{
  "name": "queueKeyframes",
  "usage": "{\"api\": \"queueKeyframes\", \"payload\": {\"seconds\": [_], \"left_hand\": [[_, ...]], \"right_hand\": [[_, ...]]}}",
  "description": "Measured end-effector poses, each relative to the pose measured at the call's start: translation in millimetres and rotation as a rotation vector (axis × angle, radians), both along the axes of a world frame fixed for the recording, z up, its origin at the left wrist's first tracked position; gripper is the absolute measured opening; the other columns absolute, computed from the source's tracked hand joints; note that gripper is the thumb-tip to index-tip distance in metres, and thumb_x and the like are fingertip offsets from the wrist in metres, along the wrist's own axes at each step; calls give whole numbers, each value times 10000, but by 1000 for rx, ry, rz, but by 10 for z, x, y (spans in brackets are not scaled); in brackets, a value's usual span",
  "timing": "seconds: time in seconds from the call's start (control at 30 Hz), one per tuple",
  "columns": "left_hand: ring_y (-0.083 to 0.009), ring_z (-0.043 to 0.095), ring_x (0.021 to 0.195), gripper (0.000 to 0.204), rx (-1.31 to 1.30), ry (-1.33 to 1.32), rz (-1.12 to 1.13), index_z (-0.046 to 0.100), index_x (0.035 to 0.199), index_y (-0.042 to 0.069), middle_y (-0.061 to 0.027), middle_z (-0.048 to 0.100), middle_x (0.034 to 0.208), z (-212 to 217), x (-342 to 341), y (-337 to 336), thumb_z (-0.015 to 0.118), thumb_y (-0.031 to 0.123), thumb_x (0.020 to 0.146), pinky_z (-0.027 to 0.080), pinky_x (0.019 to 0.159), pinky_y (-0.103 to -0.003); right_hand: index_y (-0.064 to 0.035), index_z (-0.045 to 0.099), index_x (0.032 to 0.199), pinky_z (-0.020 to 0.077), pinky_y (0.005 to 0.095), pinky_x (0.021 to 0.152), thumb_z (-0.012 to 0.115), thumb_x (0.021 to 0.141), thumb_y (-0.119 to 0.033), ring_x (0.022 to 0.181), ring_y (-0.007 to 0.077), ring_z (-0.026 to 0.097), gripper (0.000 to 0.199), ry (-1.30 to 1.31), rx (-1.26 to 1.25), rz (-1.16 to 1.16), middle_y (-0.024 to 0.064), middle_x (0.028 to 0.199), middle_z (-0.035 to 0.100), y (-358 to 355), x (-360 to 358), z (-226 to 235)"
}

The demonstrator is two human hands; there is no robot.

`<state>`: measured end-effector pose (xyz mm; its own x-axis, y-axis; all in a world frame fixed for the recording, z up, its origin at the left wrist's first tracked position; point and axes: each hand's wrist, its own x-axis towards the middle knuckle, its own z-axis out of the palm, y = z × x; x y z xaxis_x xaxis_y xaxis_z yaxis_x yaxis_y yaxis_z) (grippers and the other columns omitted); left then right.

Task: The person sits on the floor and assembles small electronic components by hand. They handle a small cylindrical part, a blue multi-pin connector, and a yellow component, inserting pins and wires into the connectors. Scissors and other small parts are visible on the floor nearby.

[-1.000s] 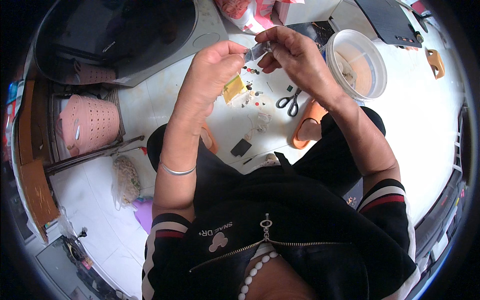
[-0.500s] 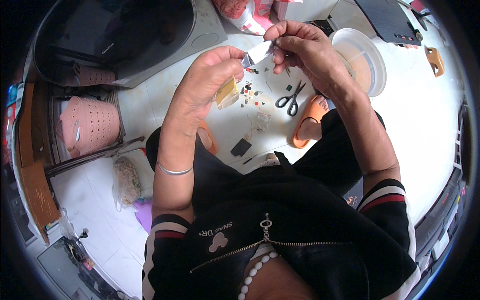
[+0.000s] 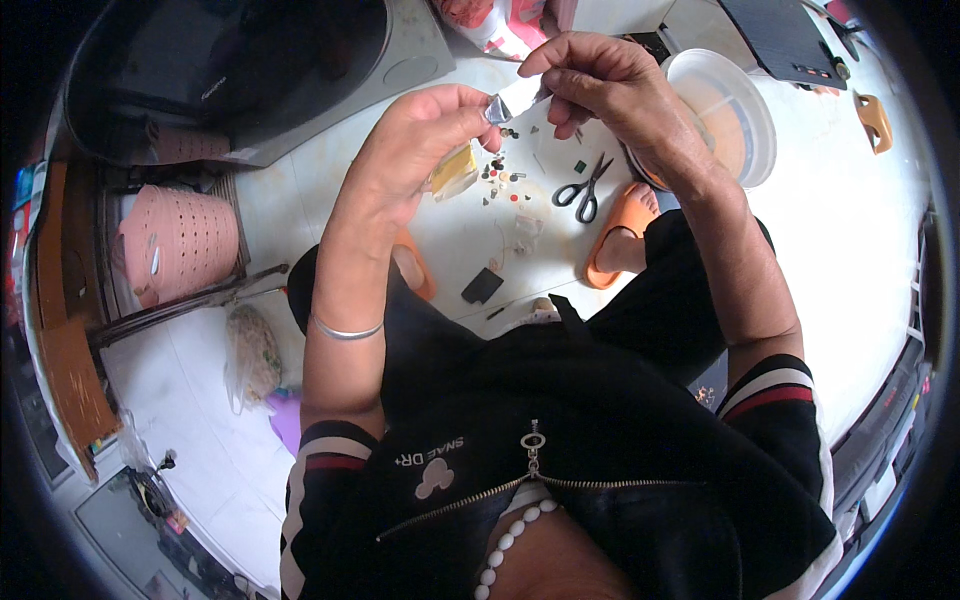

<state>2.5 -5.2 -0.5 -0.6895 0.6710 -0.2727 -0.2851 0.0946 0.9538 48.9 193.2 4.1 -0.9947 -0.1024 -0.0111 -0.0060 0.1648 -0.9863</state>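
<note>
Between my two hands, a small shiny silver foil piece is stretched over the floor. My left hand pinches its left end with thumb and forefinger. My right hand pinches the other end; those fingertips partly cover it. A yellow item in clear wrapping is tucked under the curled fingers of my left hand, against the palm. Below lie several small button-like pieces in red, black and pale colours. Black-handled scissors rest half open beside my right foot.
A white bucket stands beyond my right forearm. To the left are a pink perforated basket and a large dark glossy appliance. A flat black square lies between my feet, and a filled plastic bag at lower left.
Both hands have shifted slightly, and the foil has tilted, its left end now bunched at my left fingertips. My hold on both ends continues.
</note>
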Motion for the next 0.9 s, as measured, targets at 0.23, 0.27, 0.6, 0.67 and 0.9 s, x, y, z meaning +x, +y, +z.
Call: {"api": "queueKeyframes", "payload": {"seconds": [0.23,0.27,0.6,0.67,0.9], "left_hand": [[26,344,393,134,66,-73,2,518,895,12,-15,567,711,39,13,5,533,124,823,248,338,-121],[25,343,388,132,74,-83,2,515,897,9,-20,568,712,33,16,5,528,118,823,246,334,-119],[15,333,379,158,31,-108,27,505,940,-18,-79,585,738,15,50,52,509,82,818,251,322,-130],[20,319,381,166,45,-91,12,513,945,-17,-91,601,753,8,48,49,515,88,817,243,323,-135],[-61,528,645,181,-13,-28,20,552,931,-6,-110,631,809,-49,75,67,565,133,816,424,576,-183]], "right_hand": [[-41,594,924,509,196,583,538,836,-65,618,75,572,107,85,12,73,27,734,582,-3,-5,-34],[-39,592,914,504,192,576,543,834,-66,620,74,573,98,109,1,90,26,735,582,16,-17,-36],[-51,558,994,500,186,553,587,822,-107,639,63,569,184,19,-41,-24,18,742,581,-16,5,29],[-44,544,1015,498,187,549,592,820,-114,635,64,567,213,40,-31,-6,21,736,578,20,-17,-20],[-44,550,966,496,188,540,595,821,-115,614,66,560,168,22,-45,-48,20,724,570,-19,5,21]]}}
